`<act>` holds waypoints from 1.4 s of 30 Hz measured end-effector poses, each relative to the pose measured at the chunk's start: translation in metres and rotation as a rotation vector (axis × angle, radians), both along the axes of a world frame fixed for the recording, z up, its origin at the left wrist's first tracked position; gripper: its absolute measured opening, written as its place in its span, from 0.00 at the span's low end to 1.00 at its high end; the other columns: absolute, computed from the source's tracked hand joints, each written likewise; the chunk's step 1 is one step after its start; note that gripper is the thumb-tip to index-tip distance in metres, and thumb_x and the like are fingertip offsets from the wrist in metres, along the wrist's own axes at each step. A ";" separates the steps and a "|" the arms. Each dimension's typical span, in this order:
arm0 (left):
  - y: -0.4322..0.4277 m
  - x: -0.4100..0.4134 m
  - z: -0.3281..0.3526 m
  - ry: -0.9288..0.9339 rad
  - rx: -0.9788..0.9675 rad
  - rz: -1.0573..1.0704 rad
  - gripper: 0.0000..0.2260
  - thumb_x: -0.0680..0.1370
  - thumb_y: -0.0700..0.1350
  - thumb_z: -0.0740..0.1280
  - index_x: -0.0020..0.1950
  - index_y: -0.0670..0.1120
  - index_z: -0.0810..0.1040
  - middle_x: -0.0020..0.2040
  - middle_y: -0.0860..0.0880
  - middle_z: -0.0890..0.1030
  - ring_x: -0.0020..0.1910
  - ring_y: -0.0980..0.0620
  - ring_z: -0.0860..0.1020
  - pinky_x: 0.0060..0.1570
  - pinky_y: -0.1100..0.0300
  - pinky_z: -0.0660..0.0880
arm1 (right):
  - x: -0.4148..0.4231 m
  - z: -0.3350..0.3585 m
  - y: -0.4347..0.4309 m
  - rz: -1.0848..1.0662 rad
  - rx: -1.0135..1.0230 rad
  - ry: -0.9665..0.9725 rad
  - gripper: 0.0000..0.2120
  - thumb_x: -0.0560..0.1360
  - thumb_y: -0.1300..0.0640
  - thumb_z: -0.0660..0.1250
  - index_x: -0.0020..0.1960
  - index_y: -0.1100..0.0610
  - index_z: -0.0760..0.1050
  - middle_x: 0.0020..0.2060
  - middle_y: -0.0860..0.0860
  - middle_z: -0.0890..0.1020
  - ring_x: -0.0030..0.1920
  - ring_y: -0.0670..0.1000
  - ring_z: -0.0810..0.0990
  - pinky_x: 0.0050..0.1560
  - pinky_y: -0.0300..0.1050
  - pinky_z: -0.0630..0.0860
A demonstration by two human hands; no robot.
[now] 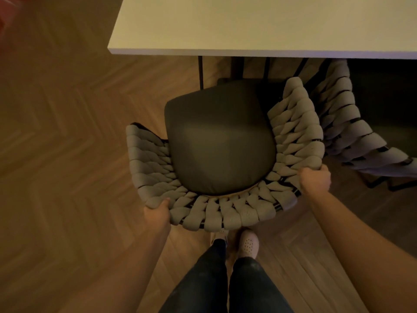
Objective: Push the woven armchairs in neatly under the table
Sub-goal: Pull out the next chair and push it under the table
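1. Two woven chairs. The near chair stands at centre, before the near edge of the table and close to its left corner. It sits askew to that edge, and nearly all of it is out on the floor. The right chair stands further in, with the far end of its arm hidden beneath the tabletop.
2. The two chairs' adjoining arms lie just beside each other. Whether they touch cannot be told.
3. One table, pale-topped, across the far right. One dark leg shows clearly near the left corner, and further dark bars beneath are in shadow.
4. The curved woven shell of the near chair holds one dark cushion, which fills the seat. The seat of the right chair is in shadow and its contents cannot be told.
5. Two hands, both on the back rim of the near chair.
   - The left hand grips the near-left curve. Its thumb lies on the inner weave and its fingers are hidden behind the rim.
   - The right hand grips the right curve, with its fingers curled over the top of the rim.
6. Two pale perforated shoes, directly behind the chair back. The right shoe shows in full and the left shoe is partly hidden. Dark trousers rise above them.
7. One wooden floor, laid in a herringbone pattern.
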State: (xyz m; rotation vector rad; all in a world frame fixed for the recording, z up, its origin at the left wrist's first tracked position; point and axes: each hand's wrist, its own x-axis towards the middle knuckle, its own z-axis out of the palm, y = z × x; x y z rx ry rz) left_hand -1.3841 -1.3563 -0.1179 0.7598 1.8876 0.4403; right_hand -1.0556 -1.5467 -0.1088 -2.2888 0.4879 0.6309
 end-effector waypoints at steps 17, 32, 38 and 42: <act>0.133 0.104 -0.004 0.099 0.095 -0.380 0.29 0.73 0.46 0.74 0.70 0.40 0.68 0.63 0.42 0.76 0.60 0.41 0.77 0.56 0.44 0.77 | 0.046 -0.013 0.026 -0.070 0.031 0.119 0.27 0.74 0.55 0.68 0.69 0.61 0.64 0.62 0.61 0.75 0.60 0.63 0.76 0.60 0.61 0.75; 0.198 0.161 -0.019 0.300 0.074 -0.642 0.29 0.76 0.53 0.70 0.69 0.36 0.68 0.63 0.39 0.76 0.58 0.39 0.77 0.45 0.51 0.76 | 0.093 -0.025 0.066 -0.040 -0.081 0.066 0.23 0.78 0.57 0.64 0.69 0.65 0.64 0.64 0.62 0.73 0.63 0.61 0.74 0.59 0.51 0.72; 0.197 0.162 -0.017 0.358 0.082 -0.674 0.31 0.75 0.54 0.71 0.70 0.36 0.68 0.65 0.39 0.75 0.61 0.40 0.76 0.47 0.51 0.75 | 0.093 -0.027 0.065 -0.033 -0.132 0.056 0.24 0.77 0.57 0.65 0.69 0.65 0.63 0.65 0.62 0.72 0.65 0.62 0.73 0.63 0.54 0.71; 0.195 0.159 -0.007 0.250 0.046 -0.675 0.35 0.73 0.57 0.73 0.70 0.37 0.67 0.62 0.41 0.76 0.46 0.39 0.81 0.24 0.54 0.77 | 0.092 -0.022 0.068 -0.055 -0.106 0.036 0.24 0.77 0.56 0.65 0.69 0.64 0.64 0.65 0.61 0.73 0.65 0.61 0.73 0.65 0.55 0.71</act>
